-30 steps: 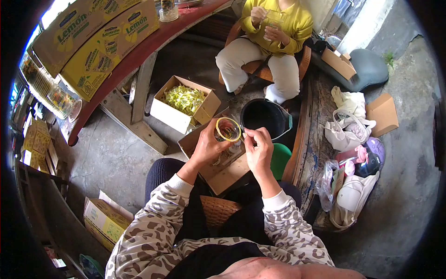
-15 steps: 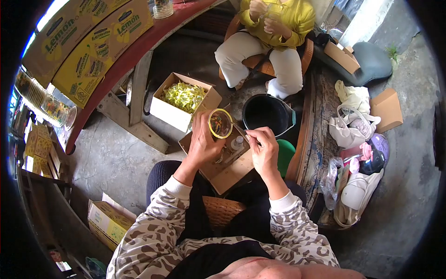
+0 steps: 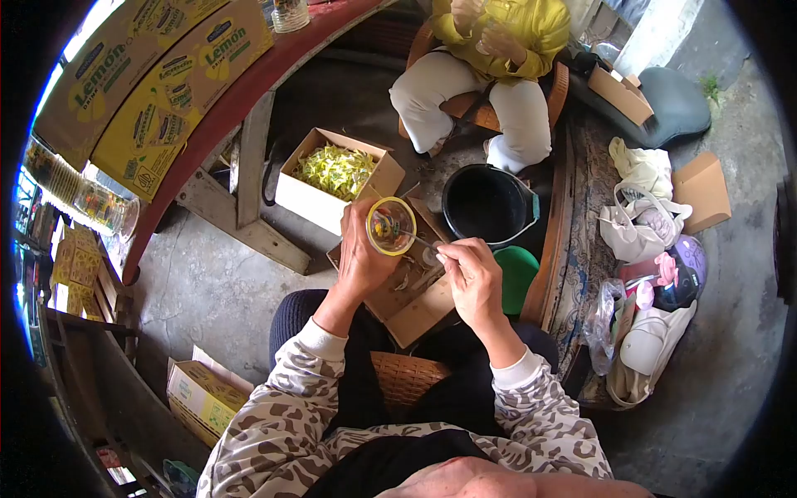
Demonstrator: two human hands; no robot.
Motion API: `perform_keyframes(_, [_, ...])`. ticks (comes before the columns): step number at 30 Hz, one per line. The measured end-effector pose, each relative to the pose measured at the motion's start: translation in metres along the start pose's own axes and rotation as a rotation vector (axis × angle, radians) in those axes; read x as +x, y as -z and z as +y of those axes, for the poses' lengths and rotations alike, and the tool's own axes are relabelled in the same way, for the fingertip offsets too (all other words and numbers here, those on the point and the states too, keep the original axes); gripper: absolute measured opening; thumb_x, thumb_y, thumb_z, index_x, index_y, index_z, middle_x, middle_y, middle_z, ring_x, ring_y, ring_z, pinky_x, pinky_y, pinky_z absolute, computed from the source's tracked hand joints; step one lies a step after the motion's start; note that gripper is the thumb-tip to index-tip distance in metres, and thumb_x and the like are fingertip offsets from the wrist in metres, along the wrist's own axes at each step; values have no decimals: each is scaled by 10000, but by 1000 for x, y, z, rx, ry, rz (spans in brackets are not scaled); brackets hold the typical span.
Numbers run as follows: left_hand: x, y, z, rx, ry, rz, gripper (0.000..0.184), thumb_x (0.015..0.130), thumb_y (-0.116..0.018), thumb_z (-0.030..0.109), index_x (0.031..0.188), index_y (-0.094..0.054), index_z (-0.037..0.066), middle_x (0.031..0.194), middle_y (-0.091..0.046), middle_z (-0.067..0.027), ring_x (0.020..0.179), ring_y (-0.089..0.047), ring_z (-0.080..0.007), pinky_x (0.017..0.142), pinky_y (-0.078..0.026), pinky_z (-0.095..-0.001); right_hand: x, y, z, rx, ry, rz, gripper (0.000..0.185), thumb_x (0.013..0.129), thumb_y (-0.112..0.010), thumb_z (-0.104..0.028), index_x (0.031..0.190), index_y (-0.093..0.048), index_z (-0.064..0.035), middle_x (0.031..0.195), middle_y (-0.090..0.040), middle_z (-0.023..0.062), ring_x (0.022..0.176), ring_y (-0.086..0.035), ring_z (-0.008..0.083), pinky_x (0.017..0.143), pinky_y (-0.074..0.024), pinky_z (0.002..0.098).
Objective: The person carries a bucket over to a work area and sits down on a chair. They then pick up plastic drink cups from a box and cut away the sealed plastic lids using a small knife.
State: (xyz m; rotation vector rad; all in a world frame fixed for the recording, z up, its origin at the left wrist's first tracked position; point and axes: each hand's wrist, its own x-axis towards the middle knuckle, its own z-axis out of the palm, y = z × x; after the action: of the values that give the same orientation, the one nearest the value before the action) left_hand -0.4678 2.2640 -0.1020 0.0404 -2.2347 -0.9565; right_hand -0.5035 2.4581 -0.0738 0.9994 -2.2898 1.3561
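Observation:
My left hand [image 3: 362, 256] is wrapped round a clear plastic cup [image 3: 392, 224] with a yellow rim and coloured print, its mouth tipped towards me. In my right hand [image 3: 475, 278], a thin dark metal tool [image 3: 425, 243] is pinched between thumb and fingers. Its far end reaches to the cup's right edge; whether the tip is inside, I cannot tell. Below both hands lies an open cardboard box [image 3: 407, 319] with scraps and a small clear container in it, partly hidden by my left hand.
A carton [image 3: 315, 197] of yellow-green wrappers stands ahead, beside a black bucket [image 3: 486, 203] and a green round thing [image 3: 516, 278]. A seated person in yellow [image 3: 531, 33] faces me. Lemon drink cartons [image 3: 166, 108] line the red table; bags [image 3: 643, 349] lie right.
The tool in my right hand has come to the cup's edge, where before the hand was apart from it. The cup is tipped a little differently. The whole view has shifted slightly.

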Motion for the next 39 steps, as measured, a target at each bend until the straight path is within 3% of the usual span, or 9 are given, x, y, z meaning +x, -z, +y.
perform_keyframes(3, [6, 6, 11, 35, -91, -1, 652, 641, -805, 69, 1210, -488, 44, 1111, -548, -149, 1038, -528, -370, 924, -396, -467, -1, 0, 2, -2, -24, -3, 170, 824, -683, 39, 971, -689, -46, 886, -638, 89, 805, -624, 261, 683, -511, 353])
perform_keyframes(6, [6, 4, 11, 172, -105, -42, 630, 641, -820, 79, 1182, -501, 29, 1183, -540, -168, 1079, -528, -373, 947, -407, -465, -1, 0, 3, -19, -43, -2, 171, 826, -681, 32, 974, -693, -51, 887, -634, 83, 801, -620, 259, 683, -510, 356])
perform_keyframes(10, [4, 1, 4, 163, -108, -24, 588, 662, -810, 78, 1171, -518, 39, 1142, -569, -152, 1063, -544, -360, 935, -405, -462, -1, -1, 4, -78, 2, 2, 176, 822, -688, 19, 977, -699, -63, 879, -628, 69, 801, -607, 252, 694, -506, 359])
perform_keyframes(15, [1, 2, 3, 266, -79, -28, 544, 685, -807, 114, 1152, -534, 61, 1017, -620, -116, 984, -594, -313, 932, -392, -443, -3, -3, 6, -119, 18, 15, 193, 805, -696, 19, 978, -699, -67, 873, -624, 56, 808, -599, 249, 707, -503, 359])
perform_keyframes(24, [-2, 3, 2, 308, -15, -28, 615, 605, -803, 87, 1157, -533, 64, 1018, -619, -107, 990, -581, -315, 908, -388, -450, -9, -11, 5, -205, 136, -33, 256, 757, -697, 23, 992, -698, -78, 847, -594, 35, 796, -590, 233, 711, -497, 359])
perform_keyframes(27, [-1, 4, 1, 351, -42, -13, 576, 637, -839, 170, 1127, -552, 72, 944, -638, -97, 926, -608, -299, 888, -398, -429, -12, -16, 7, -250, 187, -41, 249, 778, -682, 0, 1012, -689, -84, 833, -564, 28, 788, -579, 225, 700, -488, 365])
perform_keyframes(39, [-1, 10, 4, 294, 107, -142, 536, 614, -789, 128, 1080, -534, 60, 876, -616, -114, 912, -598, -323, 826, -398, -442, -16, -31, 13, -413, 303, -1, 216, 795, -645, -18, 997, -675, -89, 808, -567, 20, 753, -568, 210, 676, -457, 347])
